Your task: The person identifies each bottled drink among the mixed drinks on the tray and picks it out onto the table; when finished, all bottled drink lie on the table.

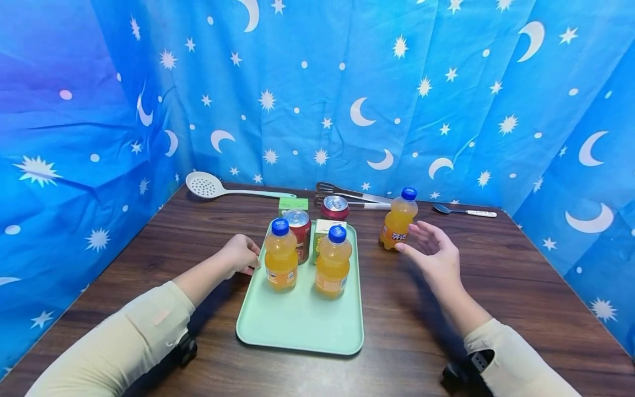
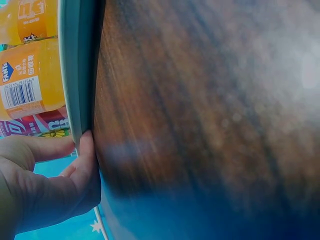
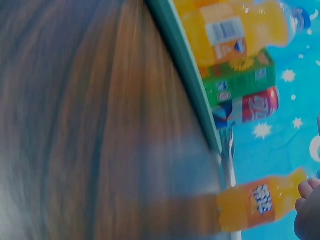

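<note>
My left hand (image 1: 241, 255) pinches the left rim of a pale green tray (image 1: 297, 333), thumb above and fingers against the outer side, as the left wrist view shows. On the tray stand two blue-capped bottles of orange soda, a left bottle (image 1: 280, 259) and a right bottle (image 1: 333, 264). Behind them are a red soda can (image 1: 301, 242) and a green-and-yellow drink carton (image 1: 317, 242), both partly hidden. Right of the tray, a third orange soda bottle (image 1: 399, 218) stands upright on the table. My right hand (image 1: 439, 259) is beside it, thumb and fingers spread at its near right side.
At the tray's far end are another red can (image 1: 335, 207) and a green box (image 1: 294, 205). Along the back lie a white skimmer (image 1: 205, 185), dark-headed utensils with light handles (image 1: 373, 205) and a spoon (image 1: 441, 209). A blue star-patterned curtain (image 1: 307, 88) encloses the wooden table (image 1: 501, 286).
</note>
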